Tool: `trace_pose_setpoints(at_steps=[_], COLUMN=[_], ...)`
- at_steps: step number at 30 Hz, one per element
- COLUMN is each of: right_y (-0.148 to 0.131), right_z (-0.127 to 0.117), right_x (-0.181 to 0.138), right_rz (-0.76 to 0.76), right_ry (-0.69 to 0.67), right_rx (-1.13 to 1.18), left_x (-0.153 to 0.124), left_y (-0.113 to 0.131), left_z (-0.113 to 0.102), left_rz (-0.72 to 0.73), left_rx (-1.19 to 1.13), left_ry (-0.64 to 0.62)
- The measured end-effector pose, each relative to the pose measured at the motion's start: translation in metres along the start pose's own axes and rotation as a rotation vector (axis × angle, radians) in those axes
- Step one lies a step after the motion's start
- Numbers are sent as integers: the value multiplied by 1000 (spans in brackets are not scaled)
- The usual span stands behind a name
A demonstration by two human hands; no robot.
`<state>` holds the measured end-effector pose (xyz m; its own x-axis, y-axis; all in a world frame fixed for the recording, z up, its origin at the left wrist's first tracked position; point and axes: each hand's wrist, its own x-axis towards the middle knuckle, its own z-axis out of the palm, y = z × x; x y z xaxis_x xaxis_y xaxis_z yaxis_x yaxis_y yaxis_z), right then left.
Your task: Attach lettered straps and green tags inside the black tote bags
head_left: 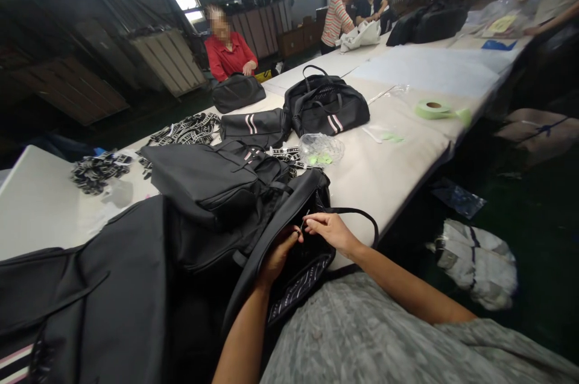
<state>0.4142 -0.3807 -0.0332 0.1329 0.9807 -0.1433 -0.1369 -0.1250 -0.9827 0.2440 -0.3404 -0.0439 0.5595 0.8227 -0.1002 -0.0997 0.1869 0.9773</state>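
Observation:
A black duffel bag (pixel 271 228) lies at the table's near edge, its mouth open towards me and a patterned lining (pixel 302 287) showing inside. My left hand (pixel 277 257) reaches into the opening, fingers closed near the bag's inner edge; what they pinch is too small to make out. Close beside it, my right hand (pixel 329 231) pinches a thin, shiny piece (pixel 304 221) whose kind I cannot tell. The fingertips of both hands nearly meet there. A black strap handle (pixel 362 213) loops out past my right wrist.
More black bags (pixel 113 287) crowd the left, and a striped duffel (pixel 332 110) stands farther back. Lettered straps (pixel 185 131), a clear plastic bag (pixel 321 150) and a green tape roll (pixel 435 109) lie on the white table (pixel 384 155). A person in red (pixel 230 55) handles a bag opposite.

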Motion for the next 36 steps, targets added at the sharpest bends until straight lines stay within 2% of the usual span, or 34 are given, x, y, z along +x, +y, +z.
trace_pose_setpoints(at_steps=[2,5,7,10,13,16,22,26,29,32,36], right_y=[-1,-4,-6,-6,-2,4,10,11,15,19,17], right_z=[5,12,15,18,18,18,18,19,21,23,23], right_x=[1,3,3,-2,-7,-9,-3,0,3,7,9], right_rz=[-46,-36,-12,19,130,218,247,245,190,119,197], right_ry=[44,27,13,42,18,-24,-65,-71,-40,-8,-86], right_rx=[18,61,143,222,125,35,27,39,77,146,276], left_x=[0,2,4,9,14,18,19,19,18,17,14], left_y=[-2,-1,-1,-2,-9,-18,-23,-22,-22,-19,-14], left_z=[2,5,6,6,5,5,4,4,6,10,11], left_rz=[-14,-35,-36,-23,-27,-24,-8,-50,-61,-10,-37], left_rx=[-24,-55,-22,93,95,17,50,36,51,79,129], left_ry=[5,43,141,358,494,559,585,536,524,546,560])
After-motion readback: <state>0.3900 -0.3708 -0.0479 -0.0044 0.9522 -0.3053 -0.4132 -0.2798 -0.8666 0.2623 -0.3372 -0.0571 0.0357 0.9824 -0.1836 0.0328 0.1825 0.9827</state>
